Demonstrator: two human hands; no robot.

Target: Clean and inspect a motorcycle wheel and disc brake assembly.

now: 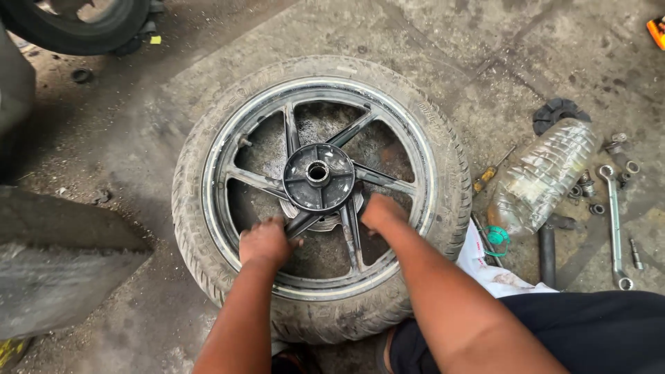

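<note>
Plastic bottle [545, 176] lying on its side on the concrete floor [499, 62], right of the wheel, clear and crumpled, neck toward the near side; contents not readable, looks empty or nearly so. Green cap ring [496, 237] just beside its neck.

Wheel [318, 194] flat on the floor, centre of view: worn tyre [190, 208] around a dark spoked rim, round hub [318, 176] in the middle with an open bore.

Left hand [264, 242] down between two spokes on the near side, just below the hub, knuckles up, fingers curled under and out of sight. Closed or half closed; whether anything is held cannot be told. Touching the spoke beside it.

Right hand [382, 210] reaching into the next gap, right of the hub's lower edge, fingers tucked below the spokes. Grip hidden; cannot tell if open or closed.

Around: long spanner [614, 221] on the floor at far right, scattered nuts [596, 208] and washers near it. Small screwdriver [488, 174] with yellow handle between tyre and bottle. Black rubber part [557, 111] above the bottle. White cloth [495, 277] by the near right edge of the tyre. Second tyre [76, 24] at top left, partly out of frame.
</note>
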